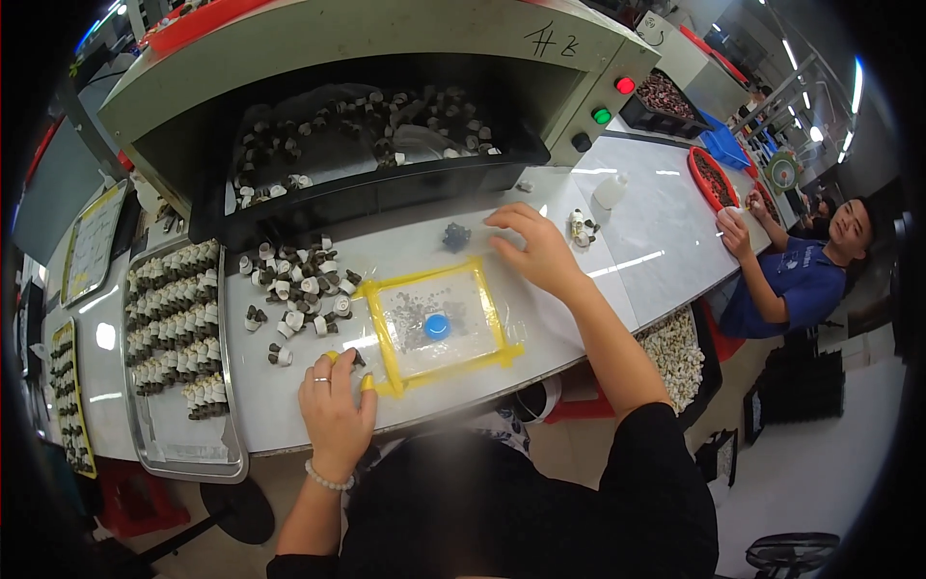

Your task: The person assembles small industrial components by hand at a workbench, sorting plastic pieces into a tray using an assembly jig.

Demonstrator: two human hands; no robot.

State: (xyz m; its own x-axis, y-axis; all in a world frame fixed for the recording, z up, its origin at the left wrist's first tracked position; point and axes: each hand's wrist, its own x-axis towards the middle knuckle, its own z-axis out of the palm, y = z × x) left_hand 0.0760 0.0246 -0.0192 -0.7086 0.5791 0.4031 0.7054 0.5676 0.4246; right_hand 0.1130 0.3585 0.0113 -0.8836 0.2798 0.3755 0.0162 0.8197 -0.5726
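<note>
My left hand (338,410) is at the table's near edge, with yellow finger covers on its tips. Between thumb and finger it pinches a small dark part (358,357). My right hand (531,249) hangs over the table, fingers apart and holding nothing. Just left of those fingers lies a dark, bumpy lump (456,236). In front of me a clear sheet (453,358) is framed with yellow tape (384,340). Grey smudges and a round blue cap (437,327) lie on it. A loose pile of small white-and-dark parts (307,285) is beside the frame.
Left of the pile, a metal tray (183,452) holds rows of similar parts. A machine (386,39) with a black bin (386,198) of parts stands behind. On the right are a white bottle (611,191), a red basket (696,174) and a seated person (805,270).
</note>
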